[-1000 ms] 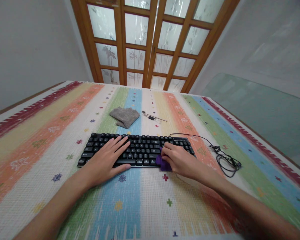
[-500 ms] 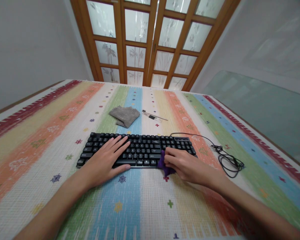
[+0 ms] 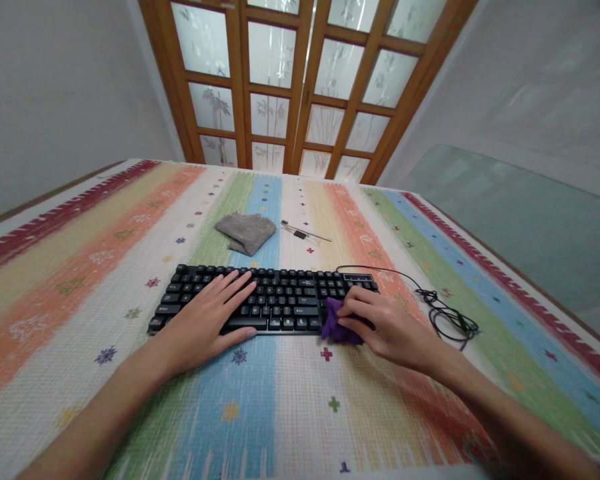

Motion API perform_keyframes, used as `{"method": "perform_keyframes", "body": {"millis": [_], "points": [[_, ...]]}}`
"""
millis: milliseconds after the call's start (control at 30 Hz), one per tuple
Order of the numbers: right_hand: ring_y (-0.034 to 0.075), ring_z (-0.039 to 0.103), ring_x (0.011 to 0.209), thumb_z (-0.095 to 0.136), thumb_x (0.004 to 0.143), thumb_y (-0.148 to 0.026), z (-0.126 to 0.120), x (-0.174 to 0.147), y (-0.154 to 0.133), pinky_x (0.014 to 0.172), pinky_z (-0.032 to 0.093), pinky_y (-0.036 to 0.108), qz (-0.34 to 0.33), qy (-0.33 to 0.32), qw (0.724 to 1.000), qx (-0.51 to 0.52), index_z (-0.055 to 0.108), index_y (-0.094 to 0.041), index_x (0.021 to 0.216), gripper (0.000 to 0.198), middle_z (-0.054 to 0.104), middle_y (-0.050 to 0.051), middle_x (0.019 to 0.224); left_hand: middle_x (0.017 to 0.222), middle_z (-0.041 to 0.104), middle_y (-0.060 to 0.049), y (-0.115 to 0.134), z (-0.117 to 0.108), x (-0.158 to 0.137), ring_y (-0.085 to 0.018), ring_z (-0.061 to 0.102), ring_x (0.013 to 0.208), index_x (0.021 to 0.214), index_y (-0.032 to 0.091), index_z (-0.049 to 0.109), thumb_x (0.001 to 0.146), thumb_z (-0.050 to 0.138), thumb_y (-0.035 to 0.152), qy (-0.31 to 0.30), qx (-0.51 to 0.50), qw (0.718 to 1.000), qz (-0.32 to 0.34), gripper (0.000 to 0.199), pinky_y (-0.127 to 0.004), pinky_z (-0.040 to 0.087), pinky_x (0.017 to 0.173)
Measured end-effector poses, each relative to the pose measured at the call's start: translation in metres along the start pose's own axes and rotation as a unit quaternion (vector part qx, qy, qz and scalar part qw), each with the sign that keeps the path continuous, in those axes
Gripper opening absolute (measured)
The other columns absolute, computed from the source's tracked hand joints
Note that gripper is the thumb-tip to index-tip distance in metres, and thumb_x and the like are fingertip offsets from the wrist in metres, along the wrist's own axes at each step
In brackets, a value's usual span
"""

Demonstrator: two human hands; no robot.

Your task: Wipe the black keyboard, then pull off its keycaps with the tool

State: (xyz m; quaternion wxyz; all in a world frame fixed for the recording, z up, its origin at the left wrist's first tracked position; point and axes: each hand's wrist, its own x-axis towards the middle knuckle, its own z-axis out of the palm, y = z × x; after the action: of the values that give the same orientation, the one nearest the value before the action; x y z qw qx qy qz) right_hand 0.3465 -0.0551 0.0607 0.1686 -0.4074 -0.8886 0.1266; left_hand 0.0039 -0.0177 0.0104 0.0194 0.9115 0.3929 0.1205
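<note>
A black keyboard lies across the striped tablecloth in front of me. Flat on its left part rests my left hand, fingers stretched out over the keys and thumb along the front edge. My right hand pinches a bunched purple cloth, which touches the keyboard's right part near the arrow keys and hangs over its front edge. Some of the number keys are hidden behind this hand.
Behind the keyboard lies a folded grey cloth. A thin brush-like tool and a small black-and-clear item are beside it. The coiled keyboard cable sits at the right. Wooden glazed doors stand beyond the table.
My right hand has shifted slightly right along the keyboard with the purple cloth. My left hand stays in place on the keys. The view has moved a little.
</note>
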Motion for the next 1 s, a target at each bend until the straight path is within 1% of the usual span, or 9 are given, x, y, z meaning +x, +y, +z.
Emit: {"method": "perform_keyframes", "body": {"millis": [33, 100, 233, 333, 567, 700, 767, 900, 1000], "points": [[0.016, 0.058, 0.076, 0.045, 0.098, -0.013, 0.003, 0.002, 0.001, 0.067, 0.046, 0.029, 0.000, 0.026, 1.000, -0.004, 0.065, -0.015, 0.088, 0.023, 0.061, 0.007, 0.088, 0.161, 0.030, -0.007, 0.000, 0.000, 0.000, -0.030, 0.027, 0.149, 0.154, 0.020, 0.032, 0.094, 0.043, 0.067, -0.002, 0.001, 1.000, -0.001, 0.077, -0.052, 0.024, 0.123], [0.017, 0.059, 0.077, 0.046, 0.097, -0.012, 0.011, 0.007, 0.002, 0.068, 0.046, 0.030, -0.004, 0.046, 0.999, -0.014, 0.066, -0.015, 0.092, 0.021, 0.061, 0.008, 0.089, 0.161, 0.030, -0.008, 0.000, -0.001, 0.000, -0.030, 0.027, 0.149, 0.154, 0.020, 0.033, 0.094, 0.043, 0.067, -0.008, 0.002, 1.000, -0.003, 0.077, -0.052, 0.024, 0.123], [0.018, 0.057, 0.077, 0.047, 0.091, -0.002, 0.028, 0.014, -0.002, 0.066, 0.045, 0.030, 0.003, 0.017, 0.998, -0.065, 0.066, -0.013, 0.090, 0.021, 0.062, 0.010, 0.088, 0.161, 0.030, -0.008, 0.001, -0.003, 0.001, -0.031, 0.027, 0.149, 0.154, 0.020, 0.034, 0.094, 0.043, 0.068, -0.022, 0.001, 1.000, -0.009, 0.077, -0.053, 0.024, 0.123], [0.018, 0.055, 0.073, 0.050, 0.087, 0.000, 0.031, 0.014, -0.005, 0.063, 0.042, 0.029, -0.008, 0.001, 0.996, -0.085, 0.064, -0.012, 0.085, 0.019, 0.061, 0.009, 0.084, 0.161, 0.030, -0.007, 0.001, -0.003, 0.002, -0.030, 0.027, 0.149, 0.154, 0.021, 0.033, 0.094, 0.043, 0.068, -0.020, -0.001, 1.000, -0.010, 0.077, -0.053, 0.024, 0.123], [0.015, 0.057, 0.073, 0.051, 0.088, -0.001, 0.020, 0.006, -0.011, 0.065, 0.044, 0.027, -0.038, -0.002, 0.999, 0.015, 0.065, -0.014, 0.085, 0.019, 0.064, 0.006, 0.084, 0.162, 0.029, -0.006, -0.001, -0.001, 0.000, -0.030, 0.027, 0.149, 0.154, 0.022, 0.032, 0.093, 0.043, 0.068, -0.013, -0.001, 1.000, -0.007, 0.077, -0.051, 0.023, 0.123], [0.015, 0.060, 0.074, 0.053, 0.090, -0.004, 0.017, -0.001, -0.014, 0.066, 0.047, 0.027, -0.044, -0.043, 0.997, 0.044, 0.068, -0.015, 0.087, 0.019, 0.067, 0.005, 0.084, 0.161, 0.030, -0.007, -0.001, 0.000, 0.000, -0.030, 0.028, 0.149, 0.154, 0.022, 0.033, 0.093, 0.042, 0.069, -0.007, -0.002, 1.000, -0.007, 0.077, -0.051, 0.024, 0.123], [0.016, 0.062, 0.077, 0.053, 0.092, -0.006, 0.017, -0.003, -0.014, 0.068, 0.049, 0.028, -0.042, -0.021, 0.998, 0.047, 0.069, -0.015, 0.090, 0.018, 0.068, 0.006, 0.084, 0.161, 0.030, -0.007, -0.001, 0.000, 0.001, -0.030, 0.028, 0.149, 0.154, 0.021, 0.034, 0.094, 0.042, 0.069, -0.006, -0.002, 1.000, -0.008, 0.077, -0.051, 0.024, 0.123], [0.017, 0.064, 0.082, 0.054, 0.095, -0.011, 0.019, 0.001, -0.011, 0.073, 0.052, 0.030, -0.035, 0.090, 0.994, 0.042, 0.069, -0.015, 0.095, 0.015, 0.069, 0.008, 0.089, 0.162, 0.029, -0.007, 0.000, -0.002, 0.001, -0.030, 0.027, 0.149, 0.154, 0.020, 0.034, 0.094, 0.040, 0.069, -0.013, 0.000, 1.000, -0.009, 0.078, -0.052, 0.024, 0.123], [0.019, 0.064, 0.084, 0.053, 0.097, -0.013, 0.023, 0.009, -0.007, 0.075, 0.053, 0.033, -0.031, 0.169, 0.985, -0.013, 0.068, -0.015, 0.097, 0.015, 0.069, 0.010, 0.094, 0.161, 0.029, -0.008, 0.001, -0.004, 0.002, -0.030, 0.027, 0.149, 0.154, 0.019, 0.034, 0.094, 0.039, 0.069, -0.021, 0.002, 1.000, -0.008, 0.078, -0.052, 0.025, 0.122]]}}
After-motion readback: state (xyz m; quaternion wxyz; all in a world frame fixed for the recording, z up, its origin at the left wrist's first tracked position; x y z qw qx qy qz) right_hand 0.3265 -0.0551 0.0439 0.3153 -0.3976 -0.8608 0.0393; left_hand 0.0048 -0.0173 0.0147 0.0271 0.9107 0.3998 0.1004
